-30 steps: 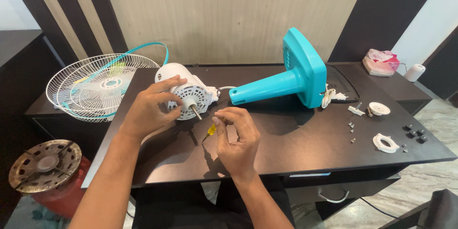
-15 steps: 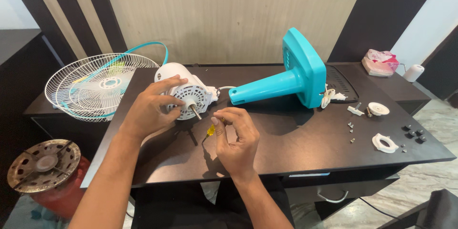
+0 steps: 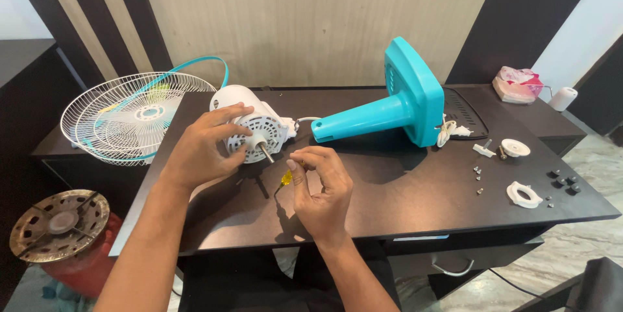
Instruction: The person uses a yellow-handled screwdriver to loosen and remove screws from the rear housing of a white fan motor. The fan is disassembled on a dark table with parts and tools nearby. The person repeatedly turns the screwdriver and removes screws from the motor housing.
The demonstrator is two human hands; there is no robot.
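Little changed since earlier frames: both hands keep same places. Left hand stays cupped over white fan motor, fingers spread around vented housing, shaft jutting toward person. Right hand just beside, fingers pinched together on small yellow-handled screwdriver. Motor lies on dark table, joined to teal fan stand lying on side. Wire fan guards stacked at left. Loose screws and white rings at right.

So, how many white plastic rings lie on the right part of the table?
2: a round cap-like ring near the teal fan base, and a notched ring closer to the front edge. Others may be hidden.
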